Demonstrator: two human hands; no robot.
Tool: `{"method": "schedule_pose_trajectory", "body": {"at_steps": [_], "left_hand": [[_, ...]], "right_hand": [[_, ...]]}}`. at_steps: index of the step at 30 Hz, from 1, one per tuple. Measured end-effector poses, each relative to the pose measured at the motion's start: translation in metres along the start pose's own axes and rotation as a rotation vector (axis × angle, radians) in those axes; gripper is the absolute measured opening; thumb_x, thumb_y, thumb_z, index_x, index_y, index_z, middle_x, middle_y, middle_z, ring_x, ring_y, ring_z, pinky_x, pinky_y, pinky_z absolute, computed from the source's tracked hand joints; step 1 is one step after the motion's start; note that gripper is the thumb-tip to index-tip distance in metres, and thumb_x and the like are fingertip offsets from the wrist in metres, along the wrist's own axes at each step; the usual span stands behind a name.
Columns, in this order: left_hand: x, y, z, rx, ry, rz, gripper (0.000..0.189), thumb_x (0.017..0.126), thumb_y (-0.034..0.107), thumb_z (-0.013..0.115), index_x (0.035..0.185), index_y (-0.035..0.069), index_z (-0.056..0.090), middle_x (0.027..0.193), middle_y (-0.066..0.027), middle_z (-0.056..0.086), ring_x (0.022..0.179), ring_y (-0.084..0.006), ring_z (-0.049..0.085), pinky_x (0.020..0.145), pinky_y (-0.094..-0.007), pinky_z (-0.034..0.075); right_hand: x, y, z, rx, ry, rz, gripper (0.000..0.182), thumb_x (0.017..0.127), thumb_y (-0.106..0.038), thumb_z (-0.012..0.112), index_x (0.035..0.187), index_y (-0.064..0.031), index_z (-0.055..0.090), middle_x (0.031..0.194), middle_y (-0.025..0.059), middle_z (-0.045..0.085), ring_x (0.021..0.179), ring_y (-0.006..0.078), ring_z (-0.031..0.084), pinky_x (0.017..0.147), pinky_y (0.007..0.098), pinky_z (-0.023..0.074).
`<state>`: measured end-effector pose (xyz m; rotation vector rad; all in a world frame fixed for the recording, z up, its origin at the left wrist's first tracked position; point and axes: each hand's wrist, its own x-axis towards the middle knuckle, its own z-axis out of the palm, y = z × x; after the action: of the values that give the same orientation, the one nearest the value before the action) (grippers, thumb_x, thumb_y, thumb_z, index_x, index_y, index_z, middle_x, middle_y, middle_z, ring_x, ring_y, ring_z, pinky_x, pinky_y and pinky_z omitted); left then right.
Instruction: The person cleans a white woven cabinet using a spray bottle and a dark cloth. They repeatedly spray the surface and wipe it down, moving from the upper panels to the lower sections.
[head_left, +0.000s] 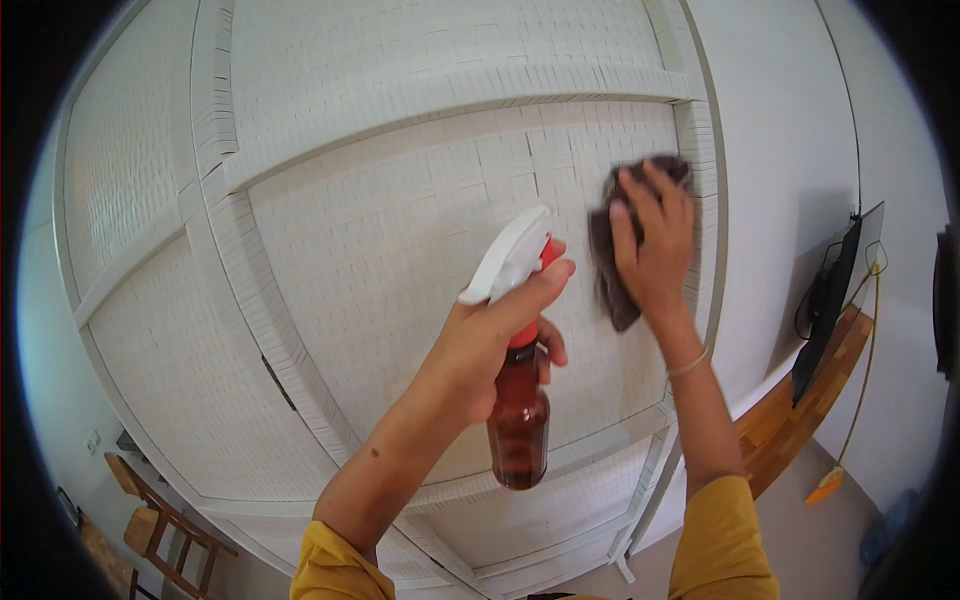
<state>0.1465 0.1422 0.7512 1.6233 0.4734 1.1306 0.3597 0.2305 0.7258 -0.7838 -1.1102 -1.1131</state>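
In the middle of the head view, my left hand (499, 330) grips a spray bottle (519, 427) by its neck. The bottle has a brown see-through body, a red collar and trigger and a white spray head; fingers are at the trigger. To its right, my right hand (656, 240) presses a dark brown cloth (615, 289) on a white woven screen panel (420, 247), near the panel's right frame post. The cloth is bunched under the fingers and partly hidden by them; it is slightly blurred.
A black flat screen (825, 315) and a wooden shelf (780, 420) are at the right wall. Beside them a yellow cord hangs with an orange item (825, 485) at its end. Wooden chairs (161, 525) stand at the lower left. The screen's foot (624, 570) rests on the floor.
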Motion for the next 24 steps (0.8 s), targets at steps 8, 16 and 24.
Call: {"method": "schedule_pose_trajectory", "body": {"at_steps": [8, 16, 24], "left_hand": [[0.044, 0.008, 0.021, -0.016, -0.063, -0.164, 0.047, 0.085, 0.044, 0.067, 0.110, 0.007, 0.051, 0.100, -0.0056, 0.056, 0.055, -0.0166, 0.057, 0.041, -0.0306, 0.045], [0.062, 0.004, 0.023, -0.047, -0.016, -0.216, 0.048, 0.083, 0.046, 0.069, 0.105, 0.009, 0.049, 0.097, -0.0056, 0.054, 0.050, -0.0167, 0.054, 0.040, -0.0326, 0.044], [0.021, 0.001, -0.013, -0.018, 0.057, -0.213, 0.051, 0.084, 0.043, 0.068, 0.113, 0.006, 0.049, 0.103, -0.0054, 0.053, 0.053, -0.0132, 0.052, 0.041, -0.0288, 0.043]], "right_hand": [[-0.065, 0.007, -0.027, 0.042, -0.120, -0.066, 0.033, 0.079, -0.008, 0.067, 0.112, -0.0109, 0.067, 0.121, 0.0143, 0.057, 0.112, 0.0388, 0.052, 0.096, 0.0453, 0.0428], [0.072, 0.011, 0.021, 0.008, 0.149, -0.004, 0.023, 0.084, -0.016, 0.063, 0.106, -0.0091, 0.067, 0.108, 0.0132, 0.060, 0.101, 0.0347, 0.053, 0.087, 0.0422, 0.0451], [-0.086, -0.031, -0.023, 0.069, -0.162, -0.038, 0.040, 0.078, -0.009, 0.068, 0.118, -0.0098, 0.064, 0.123, 0.0143, 0.057, 0.114, 0.0411, 0.049, 0.097, 0.0457, 0.0423]]}}
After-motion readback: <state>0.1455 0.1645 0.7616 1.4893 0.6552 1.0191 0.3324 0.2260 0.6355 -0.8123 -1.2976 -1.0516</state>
